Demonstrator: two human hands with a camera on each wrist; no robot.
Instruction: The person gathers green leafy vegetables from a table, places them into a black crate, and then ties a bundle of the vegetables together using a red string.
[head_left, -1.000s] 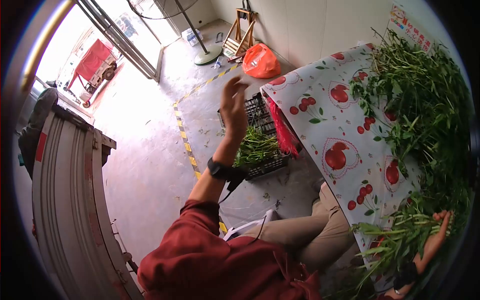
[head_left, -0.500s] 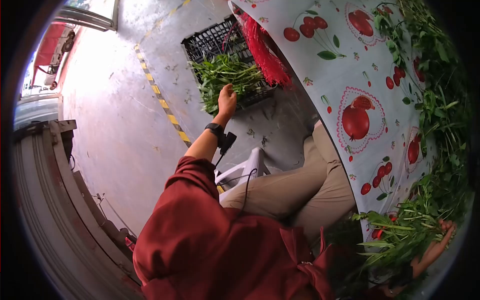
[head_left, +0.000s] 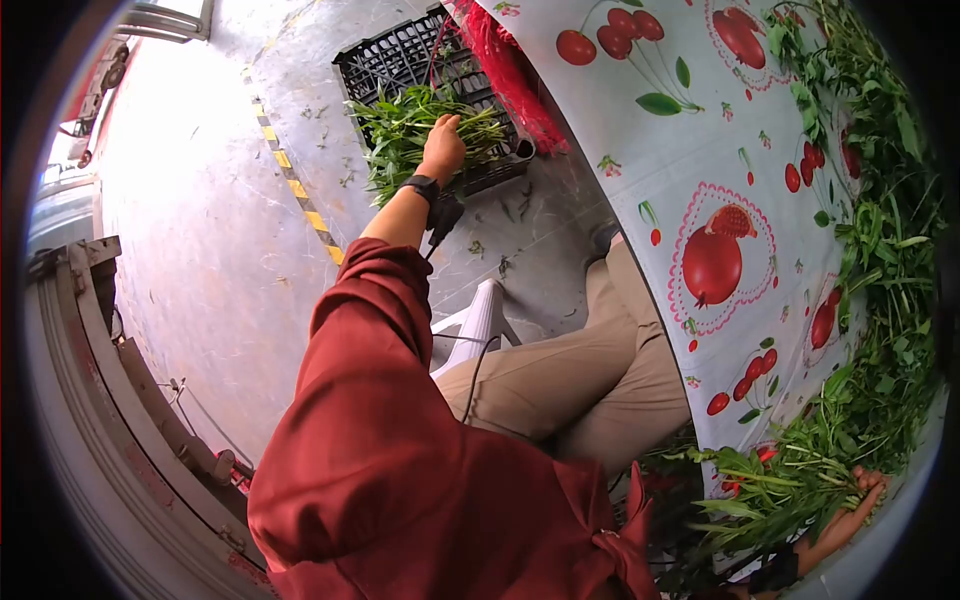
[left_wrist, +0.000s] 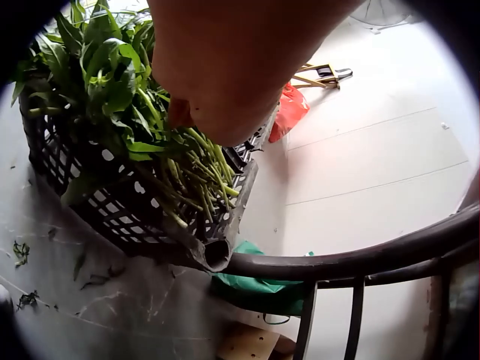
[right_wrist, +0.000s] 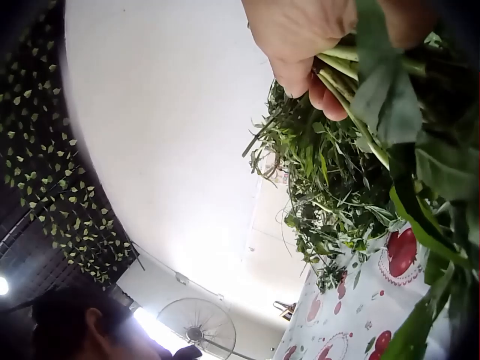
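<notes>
My left hand [head_left: 443, 148] reaches down to a black plastic crate [head_left: 392, 62] on the floor and curls on the leafy greens [head_left: 395, 130] lying in it. In the left wrist view the left hand [left_wrist: 225, 67] covers the stalks of the greens [left_wrist: 112, 67] at the rim of the crate [left_wrist: 90, 187]. My right hand [head_left: 850, 510] grips a bundle of green stalks [head_left: 785, 480] at the near edge of the table. The right wrist view shows its fingers [right_wrist: 315, 82] curled round the stalks [right_wrist: 360, 67].
A cherry-patterned cloth [head_left: 700, 150] covers the table, with a big heap of greens [head_left: 880, 230] along its right side. A red fringe [head_left: 505, 70] hangs beside the crate. A white stool [head_left: 480, 320] stands by my legs. Striped tape [head_left: 300, 195] crosses the floor.
My left hand has come down from the air to the crate and moved further onto the greens. The right hand has kept its bundle at the table edge.
</notes>
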